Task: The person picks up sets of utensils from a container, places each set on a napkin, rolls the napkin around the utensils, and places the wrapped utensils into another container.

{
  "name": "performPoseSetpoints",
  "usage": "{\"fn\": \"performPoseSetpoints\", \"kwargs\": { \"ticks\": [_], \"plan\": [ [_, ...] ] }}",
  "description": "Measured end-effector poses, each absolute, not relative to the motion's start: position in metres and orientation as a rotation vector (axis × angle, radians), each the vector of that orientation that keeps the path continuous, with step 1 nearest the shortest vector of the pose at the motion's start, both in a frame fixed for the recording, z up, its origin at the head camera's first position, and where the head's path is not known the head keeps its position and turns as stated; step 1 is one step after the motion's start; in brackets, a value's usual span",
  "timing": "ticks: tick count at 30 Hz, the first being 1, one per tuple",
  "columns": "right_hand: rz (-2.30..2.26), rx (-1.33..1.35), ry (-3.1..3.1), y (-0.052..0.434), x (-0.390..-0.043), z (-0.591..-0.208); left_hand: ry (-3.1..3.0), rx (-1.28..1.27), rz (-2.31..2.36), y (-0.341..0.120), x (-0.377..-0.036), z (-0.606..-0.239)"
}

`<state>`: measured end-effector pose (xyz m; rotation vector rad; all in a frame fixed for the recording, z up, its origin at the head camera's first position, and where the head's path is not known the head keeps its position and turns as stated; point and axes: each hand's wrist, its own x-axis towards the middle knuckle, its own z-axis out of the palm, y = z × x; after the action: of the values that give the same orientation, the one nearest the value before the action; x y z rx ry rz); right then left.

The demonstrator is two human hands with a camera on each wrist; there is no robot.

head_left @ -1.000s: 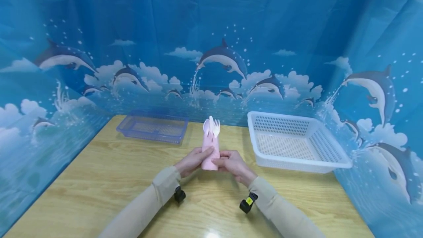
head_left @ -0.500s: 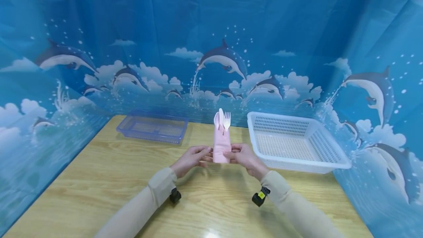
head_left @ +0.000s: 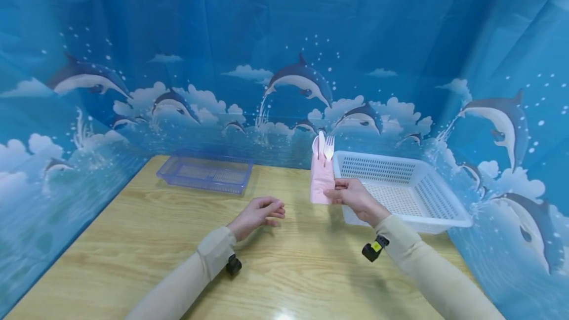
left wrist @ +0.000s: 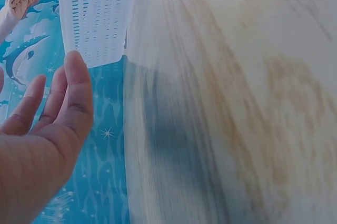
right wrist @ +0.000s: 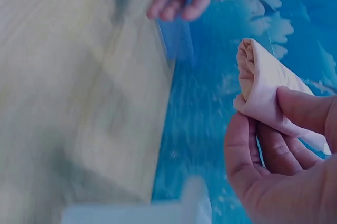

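Above the wooden counter (head_left: 133, 241), beside the white perforated plastic basket (head_left: 400, 189), the right hand (head_left: 353, 196) grips a pink rolled napkin (head_left: 321, 184) upright. White plastic cutlery (head_left: 323, 146) points upward; handles hidden. The left hand (head_left: 258, 214) hovers, fingers relaxed.

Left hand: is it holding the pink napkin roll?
No, the left hand is open over the table; only the right hand holds the napkin roll.

The head view looks forward and down from above the near edge of the surface (head_left: 133, 241), taking in both hands and the white basket (head_left: 444, 211). The left wrist view sits close behind its palm, facing that basket (left wrist: 95, 19). The right wrist view, equally close, shares the surface (right wrist: 68, 103).
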<state>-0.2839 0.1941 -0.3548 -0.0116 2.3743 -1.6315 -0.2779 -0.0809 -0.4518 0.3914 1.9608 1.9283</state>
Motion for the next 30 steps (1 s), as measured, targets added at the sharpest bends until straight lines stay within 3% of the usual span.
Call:
{"fn": "performPoseSetpoints", "kwargs": {
  "ticks": [15,30],
  "plan": [
    [-1.511,0.076,2.326,0.268,-0.308,-0.336,1.958,0.349,1.944,-0.084,-0.275,-0.453],
    [-1.264,0.243,2.317,0.314,-0.328,-0.358,1.976,0.336,1.940,-0.084,-0.275,-0.456]
  ]
}}
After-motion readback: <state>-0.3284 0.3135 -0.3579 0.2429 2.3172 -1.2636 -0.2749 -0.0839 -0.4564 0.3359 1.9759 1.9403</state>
